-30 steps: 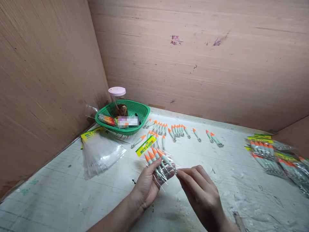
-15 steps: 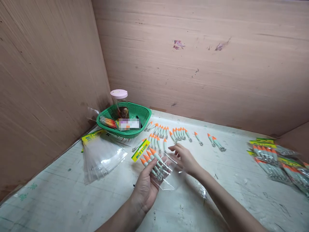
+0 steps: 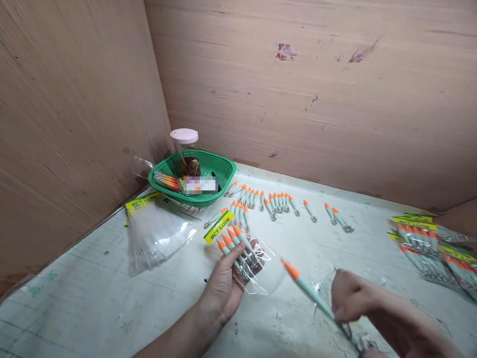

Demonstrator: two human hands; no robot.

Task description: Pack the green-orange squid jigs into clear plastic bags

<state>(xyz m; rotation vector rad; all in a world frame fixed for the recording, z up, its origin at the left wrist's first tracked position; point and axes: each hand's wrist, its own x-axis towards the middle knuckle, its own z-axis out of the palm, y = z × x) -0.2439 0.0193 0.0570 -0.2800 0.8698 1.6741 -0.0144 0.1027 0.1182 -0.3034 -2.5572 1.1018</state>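
My left hand is closed around a clear plastic bag with a yellow BCT LURE header. Inside the bag, several pale green squid jigs with orange tips lie side by side, their hook ends toward the palm. At the lower right, my right hand grips one loose squid jig near its hook end. Its orange tip points up and left, toward the bag's mouth, apart from it. Motion blurs this hand and the hook end.
Loose squid jigs lie in rows at the back. Empty header bags are fanned out at left, below a green basket holding a lidded jar. Filled packs are piled at right. Wooden walls enclose the table.
A single jig near the bag has been picked up by my right hand, which has swung right and toward me. My left hand keeps the bag almost in place. The view has shifted slightly.
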